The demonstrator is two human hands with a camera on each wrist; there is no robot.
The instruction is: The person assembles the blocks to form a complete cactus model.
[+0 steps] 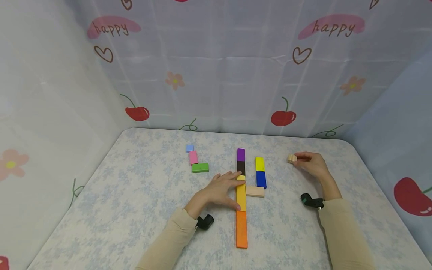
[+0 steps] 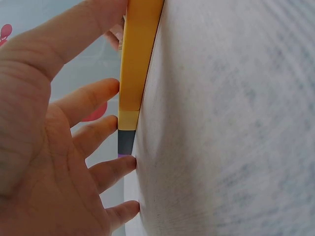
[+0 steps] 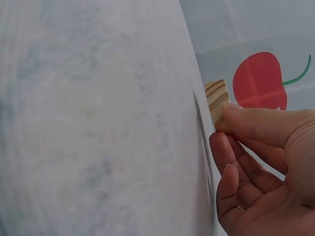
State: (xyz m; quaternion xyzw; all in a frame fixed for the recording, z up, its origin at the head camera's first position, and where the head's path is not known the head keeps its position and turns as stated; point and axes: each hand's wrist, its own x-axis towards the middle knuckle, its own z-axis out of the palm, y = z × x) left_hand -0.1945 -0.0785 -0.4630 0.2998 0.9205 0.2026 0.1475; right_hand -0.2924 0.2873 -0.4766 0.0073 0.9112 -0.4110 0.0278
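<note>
A straight column of flat blocks lies on the table: orange [image 1: 241, 229], amber yellow [image 2: 135, 59], a lighter yellow piece [image 2: 128, 120], black [image 1: 241, 168] and purple [image 1: 241, 155] at the far end. My left hand [image 1: 217, 190] rests along it, fingers spread, with thumb and fingertips touching the blocks around the yellow part. Off to the right, my right hand [image 1: 313, 165] pinches a small natural-wood block [image 3: 216, 101] between thumb and fingers, close over the table. Its grain shows in the right wrist view.
Against the column's right side lies a plain wood block [image 1: 255, 192]. Yellow [image 1: 260, 164] and blue [image 1: 261, 179] blocks stand end to end beyond it. Left of the column are light blue [image 1: 190, 148], pink [image 1: 193, 158] and green [image 1: 200, 168] blocks. A printed curtain [image 1: 219, 86] hangs behind.
</note>
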